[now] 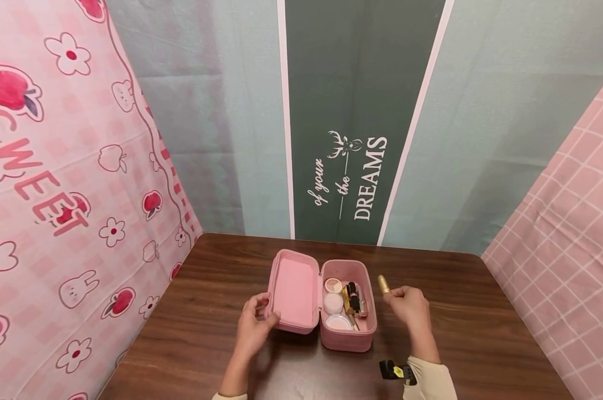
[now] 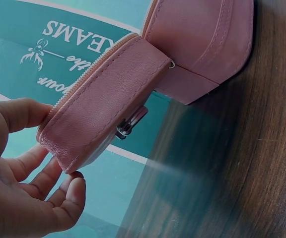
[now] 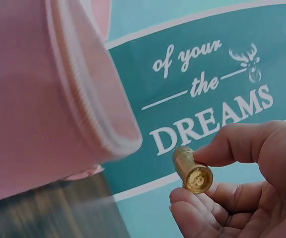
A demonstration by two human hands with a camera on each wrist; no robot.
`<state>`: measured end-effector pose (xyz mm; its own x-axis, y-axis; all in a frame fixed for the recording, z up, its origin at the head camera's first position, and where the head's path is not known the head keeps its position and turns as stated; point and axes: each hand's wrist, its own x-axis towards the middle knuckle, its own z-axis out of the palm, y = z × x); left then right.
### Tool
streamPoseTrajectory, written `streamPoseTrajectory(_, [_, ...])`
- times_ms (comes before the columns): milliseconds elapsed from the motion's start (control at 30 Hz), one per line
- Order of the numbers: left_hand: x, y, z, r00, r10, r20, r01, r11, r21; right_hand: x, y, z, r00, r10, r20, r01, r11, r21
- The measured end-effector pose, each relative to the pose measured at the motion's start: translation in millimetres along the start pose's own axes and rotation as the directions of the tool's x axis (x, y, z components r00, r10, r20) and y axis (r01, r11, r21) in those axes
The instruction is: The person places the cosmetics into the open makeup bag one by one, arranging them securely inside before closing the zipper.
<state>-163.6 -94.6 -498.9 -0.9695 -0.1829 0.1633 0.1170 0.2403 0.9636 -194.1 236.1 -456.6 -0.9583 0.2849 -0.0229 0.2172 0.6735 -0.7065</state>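
Note:
A pink zippered makeup case [image 1: 348,340] lies open on the wooden table, its lid [image 1: 295,291] folded out to the left. My left hand [image 1: 253,328] grips the lid's outer edge, thumb on the zipper side and fingertips underneath, as the left wrist view shows. To the right of the case, my right hand [image 1: 410,305] pinches a small gold lipstick tube [image 3: 192,171] between thumb and fingers. Its round, hollow-looking end faces the right wrist camera. Inside the case are round compacts [image 1: 333,303], a black tube [image 1: 353,297] and several other slim cosmetics.
The brown wooden table [image 1: 461,333] carries the case near its middle. A printed cloth backdrop [image 1: 361,83] hangs behind it, with pink patterned cloths [image 1: 81,222] on both sides. A black strap with a yellow mark [image 1: 396,370] is on my right wrist.

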Motion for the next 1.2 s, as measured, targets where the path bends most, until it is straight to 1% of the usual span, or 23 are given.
streamPoseTrajectory(200, [-0.3,0.9,-0.7,1.0,-0.001,0.005,0.001,1.0,-0.002,0.3,-16.3,1.9,0.999,-0.011,0.036,0.011,1.0,0.005])
streamPoseTrajectory(367, [-0.4,0.3,-1.0,1.0,-0.002,0.011,0.002,1.0,0.002,2.5,-27.0,6.9,0.998,-0.037,0.058,0.038,0.999,-0.026])
streamPoseTrajectory(500, [-0.3,1.2,-1.3,1.0,0.003,0.012,-0.003,1.0,-0.005,5.4,-33.1,13.3,0.996,-0.037,0.086,0.041,0.998,-0.044])
streamPoseTrajectory(533, [-1.7,7.0,-2.2,1.0,-0.001,0.014,0.001,1.0,-0.01,6.4,-34.2,15.3,0.995,-0.033,0.093,0.038,0.998,-0.048])
streamPoseTrajectory(633, [-2.4,8.2,-2.3,1.0,-0.002,0.011,0.002,1.0,-0.028,10.0,-36.8,21.3,0.994,-0.017,0.104,0.023,0.998,-0.06])
streamPoseTrajectory(733, [-2.0,6.8,-1.9,1.0,0.005,0.008,-0.005,1.0,-0.025,13.3,-38.6,26.1,0.994,-0.003,0.106,0.01,0.998,-0.069])
streamPoseTrajectory(767, [-0.6,0.8,-0.9,1.0,0.008,0.004,-0.008,1.0,-0.022,14.4,-38.9,27.5,0.994,0.0,0.108,0.008,0.997,-0.072])
streamPoseTrajectory(800, [-0.6,0.5,-0.9,1.0,0.012,0.003,-0.011,1.0,-0.022,15.1,-39.3,28.7,0.994,0.001,0.11,0.007,0.997,-0.074])
streamPoseTrajectory(1000, [-0.2,1.9,-0.7,1.0,-0.011,0.009,0.011,1.0,-0.014,16.4,-41.1,33.3,0.99,0.01,0.139,0.003,0.996,-0.092])
streamPoseTrajectory(1133, [0.1,3.4,-0.6,1.0,-0.014,0.022,0.014,1.0,-0.018,15.6,-42.2,33.6,0.987,0.011,0.16,0.005,0.995,-0.098])
streamPoseTrajectory(1200, [0.7,3.9,-0.4,1.0,-0.013,0.021,0.014,1.0,-0.023,15.6,-42.7,34.1,0.987,0.009,0.159,0.006,0.995,-0.096])
